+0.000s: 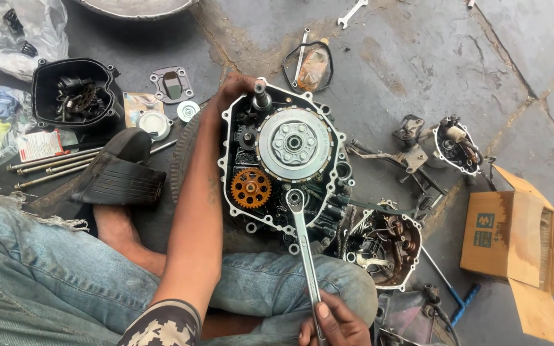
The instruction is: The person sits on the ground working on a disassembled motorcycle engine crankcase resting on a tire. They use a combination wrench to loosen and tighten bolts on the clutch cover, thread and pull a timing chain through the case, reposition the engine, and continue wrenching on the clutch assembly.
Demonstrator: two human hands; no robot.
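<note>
Hands — two, one spanner [305, 250], one crankcase [283, 160]

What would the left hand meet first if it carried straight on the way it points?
Judging loosely, the left hand points up-right past the shaft; the black gasket ring on the floor lies next, though depth is unclear.
</note>
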